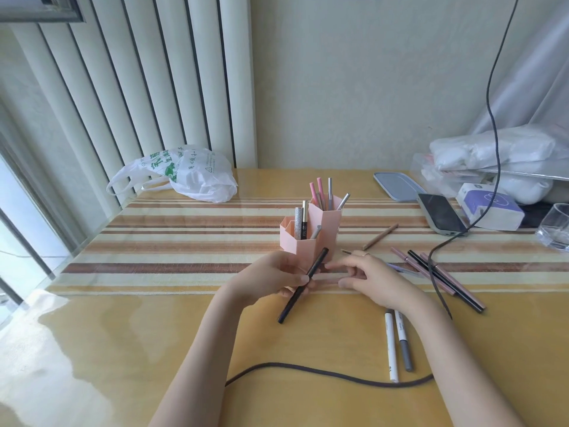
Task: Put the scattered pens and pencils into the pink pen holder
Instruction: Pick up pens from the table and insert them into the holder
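The surface (154, 349) is lying glossy and yellow under the camera, with a striped runner (184, 241) stretching across its middle. A white plastic bag (191, 174) is sitting at the far left edge, and a pile of wrapped white things (492, 152) is crowding the far right corner, beside a grey lid (397, 186), a dark phone (440, 217), a small purple-and-white box (489, 208) and a clear glass (554, 226). A dark cable (338, 375) is hanging down on the right and looping across the near part of the surface.

The pink holder (308, 241) is standing upright on the runner near the centre, with several pens already sticking up from its compartments. The left hand (274, 278) is hovering just in front of the holder, its grip closing around a black pen (303, 286) that is tilting with its upper end toward the holder's lower wall. The right hand (378, 278) is resting just beside it with fingers loosely spread; a thin tipped pencil (348, 252) is poking out past its knuckles, but I cannot tell whether the grip is holding it.

To the right, a cluster of pink and black pens (443, 275) is lying crossed on the runner, and a tan pencil (380, 237) is lying apart behind them. Near the right forearm, a white pen (391, 346) and a grey pen (403, 340) are lying side by side.
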Demonstrator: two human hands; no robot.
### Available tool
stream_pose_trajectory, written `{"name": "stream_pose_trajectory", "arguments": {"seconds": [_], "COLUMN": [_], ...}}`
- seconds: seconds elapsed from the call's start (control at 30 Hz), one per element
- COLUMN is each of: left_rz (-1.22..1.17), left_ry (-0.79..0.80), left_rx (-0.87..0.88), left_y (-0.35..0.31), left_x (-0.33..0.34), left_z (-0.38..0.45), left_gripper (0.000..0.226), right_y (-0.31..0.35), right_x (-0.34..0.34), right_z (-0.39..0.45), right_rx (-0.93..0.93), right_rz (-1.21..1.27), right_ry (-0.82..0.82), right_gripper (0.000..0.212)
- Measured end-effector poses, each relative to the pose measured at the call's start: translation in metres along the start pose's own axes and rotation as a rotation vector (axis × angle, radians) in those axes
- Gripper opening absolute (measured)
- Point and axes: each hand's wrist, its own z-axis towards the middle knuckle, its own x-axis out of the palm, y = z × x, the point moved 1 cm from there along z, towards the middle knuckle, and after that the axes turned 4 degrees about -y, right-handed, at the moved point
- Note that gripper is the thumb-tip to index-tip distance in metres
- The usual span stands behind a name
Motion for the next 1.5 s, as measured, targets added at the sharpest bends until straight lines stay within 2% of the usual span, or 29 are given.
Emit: {"name": "stream_pose_trajectory", "arguments": {"seconds": [0.23,0.4,0.5,0.6,0.7,0.87,0.97,1.03,1.1,1.2,1.3,1.43,1.5], "left_rz": [-0.236,-0.432,-0.489,-0.468,-0.457,-0.378,-0.287,-0.241,-0.212,-0.222,-0.246,-0.205,-0.203], "left_ry": [0.053,0.027,-0.009,-0.088,-0.129,-0.160,-0.197,-0.225,-0.229,-0.217,-0.189,-0.180,-0.207], "left_rx": [0.053,0.157,0.210,0.215,0.254,0.321,0.348,0.354,0.353,0.347,0.350,0.381,0.381], "left_y": [0.002,-0.002,-0.003,-0.003,-0.003,-0.004,-0.002,-0.001,-0.001,-0.002,-0.005,-0.007,-0.007], "left_x": [-0.004,0.000,0.000,0.003,0.008,0.012,0.014,0.013,0.013,0.013,0.015,0.015,0.012], "left_z": [-0.001,0.000,0.002,0.003,0.004,0.002,0.004,0.005,0.006,0.004,0.002,-0.001,-0.003], "left_gripper": [0.022,0.024,0.027,0.032,0.026,0.023,0.014,0.011,0.008,0.008,0.012,0.014,0.009], "right_y": [-0.004,-0.002,0.002,0.009,0.020,0.034,0.035,0.036,0.040,0.052,0.067,0.080,0.081], "right_x": [-0.011,-0.011,-0.011,-0.011,-0.002,0.011,0.009,0.002,-0.010,-0.029,-0.030,-0.019,-0.021], "right_z": [-0.010,-0.017,-0.016,-0.015,-0.011,-0.004,-0.006,-0.008,-0.009,-0.009,-0.005,0.000,0.003], "right_rx": [0.067,0.127,0.133,0.100,0.042,-0.010,0.021,0.029,0.012,-0.044,-0.109,-0.110,-0.117], "right_rz": [0.054,0.316,0.458,0.538,0.463,0.370,0.299,0.287,0.307,0.436,0.384,0.346,0.328], "right_ry": [-0.012,0.080,0.078,0.080,0.089,-0.025,-0.068,-0.077,-0.147,-0.245,-0.246,-0.200,-0.211], "right_gripper": [0.019,0.016,0.014,0.014,0.019,0.010,0.018,0.009,0.006,0.013,0.017,0.007,0.013]}}
